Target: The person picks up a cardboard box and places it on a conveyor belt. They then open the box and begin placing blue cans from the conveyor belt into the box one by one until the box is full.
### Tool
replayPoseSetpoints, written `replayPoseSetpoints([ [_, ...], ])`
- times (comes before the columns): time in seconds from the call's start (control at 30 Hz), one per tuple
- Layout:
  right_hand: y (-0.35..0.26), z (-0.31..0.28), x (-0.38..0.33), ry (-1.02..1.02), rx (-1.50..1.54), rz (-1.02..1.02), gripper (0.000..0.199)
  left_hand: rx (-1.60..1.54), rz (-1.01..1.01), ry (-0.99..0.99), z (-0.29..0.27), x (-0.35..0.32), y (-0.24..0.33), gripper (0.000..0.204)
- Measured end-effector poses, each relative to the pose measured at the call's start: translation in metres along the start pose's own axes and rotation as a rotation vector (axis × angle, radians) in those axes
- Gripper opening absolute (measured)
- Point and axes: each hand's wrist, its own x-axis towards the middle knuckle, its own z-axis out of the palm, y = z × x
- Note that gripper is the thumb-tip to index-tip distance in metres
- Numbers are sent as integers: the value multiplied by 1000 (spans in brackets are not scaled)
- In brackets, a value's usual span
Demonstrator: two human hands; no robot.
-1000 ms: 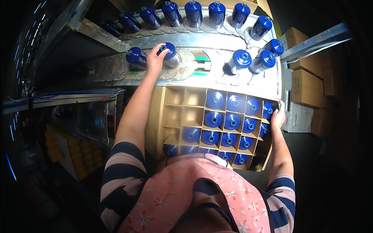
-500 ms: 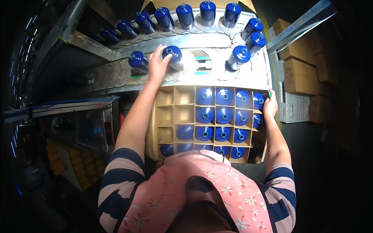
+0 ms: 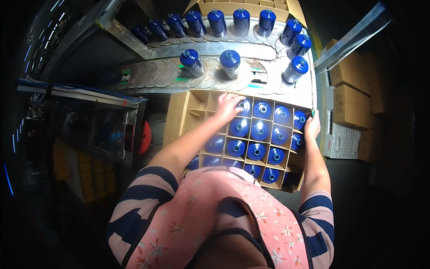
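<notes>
Under left hand (image 3: 227, 107), blue bottle (image 3: 244, 106), seemingly upright, cap upward.

bottles (image 3: 262, 130) stand in the divided carton (image 3: 179, 117), conveyor (image 3: 233, 76) behind it.

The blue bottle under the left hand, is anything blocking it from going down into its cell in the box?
Nothing visible does. The left hand rests on the blue bottle, which sits in its cell of the cardboard box beside other bottles.
</notes>
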Motion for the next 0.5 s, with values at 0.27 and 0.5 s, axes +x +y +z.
replayPoseSetpoints([
  [0.27, 22, 2, -11, 83, 10, -46, 34, -44, 80, 100, -10, -20, 18, 29],
  [0.5, 17, 9, 0, 72, 29, -50, 35, -431, 3, 326, -144, -32, 30, 31],
])
